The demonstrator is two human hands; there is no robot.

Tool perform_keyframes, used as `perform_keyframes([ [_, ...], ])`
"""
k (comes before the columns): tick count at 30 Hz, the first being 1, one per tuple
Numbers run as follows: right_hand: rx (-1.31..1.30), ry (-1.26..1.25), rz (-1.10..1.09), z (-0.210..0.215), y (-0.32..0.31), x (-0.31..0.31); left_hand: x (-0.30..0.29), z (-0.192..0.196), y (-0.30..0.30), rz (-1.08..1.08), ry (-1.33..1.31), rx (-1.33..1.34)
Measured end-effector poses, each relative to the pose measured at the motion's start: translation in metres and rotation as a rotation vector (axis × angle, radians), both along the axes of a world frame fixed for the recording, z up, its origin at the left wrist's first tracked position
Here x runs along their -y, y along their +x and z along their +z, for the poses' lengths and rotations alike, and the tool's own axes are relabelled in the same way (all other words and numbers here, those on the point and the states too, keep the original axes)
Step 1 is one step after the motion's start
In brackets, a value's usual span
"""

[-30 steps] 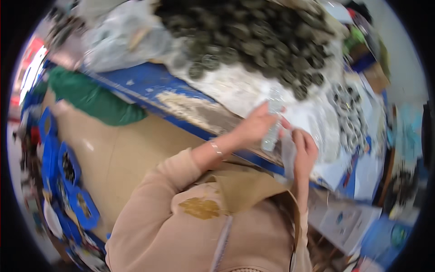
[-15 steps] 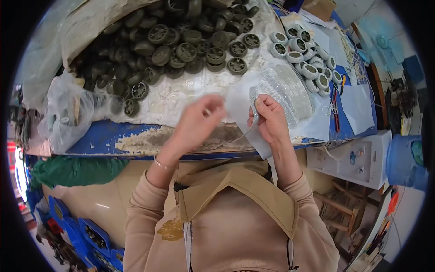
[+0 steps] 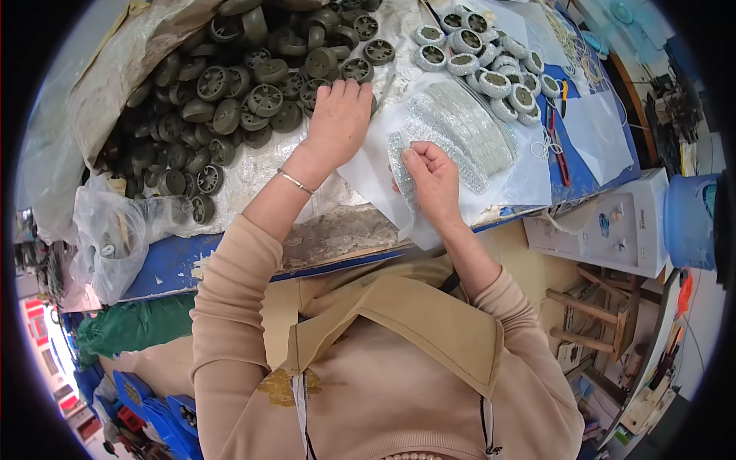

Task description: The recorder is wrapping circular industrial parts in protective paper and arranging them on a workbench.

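The person's left hand is reaching up the counter, its fingers spread loose and resting flat at the edge of the heap of dark wheels, grasping nothing that can be seen. The right hand is sitting near the counter's front edge, fingers pinching the lower end of a glittering beaded strip that is lying on a white plastic sheet. The strip is fanning away from that hand toward the counter's right side. Beyond it, toward the far right corner, a cluster of glitter-wrapped wheels is lying just beside red-handled pliers. A clear bag is hanging at the counter's left front corner.
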State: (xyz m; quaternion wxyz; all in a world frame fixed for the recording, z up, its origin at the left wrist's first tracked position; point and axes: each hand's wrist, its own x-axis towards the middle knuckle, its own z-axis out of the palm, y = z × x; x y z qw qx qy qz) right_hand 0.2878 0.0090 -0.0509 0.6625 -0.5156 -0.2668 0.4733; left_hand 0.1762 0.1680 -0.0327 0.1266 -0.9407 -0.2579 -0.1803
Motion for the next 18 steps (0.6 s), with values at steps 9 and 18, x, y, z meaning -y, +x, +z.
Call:
perform_keyframes([
  [9,0.020,0.044,0.001,-0.002,0.002,0.000,0.035,0.065,-0.042,-0.126,-0.224,0.624],
  [18,-0.031,0.023,0.158,0.012,-0.004,0.018,0.104,0.037,-0.109,-0.084,-1.836,1.318],
])
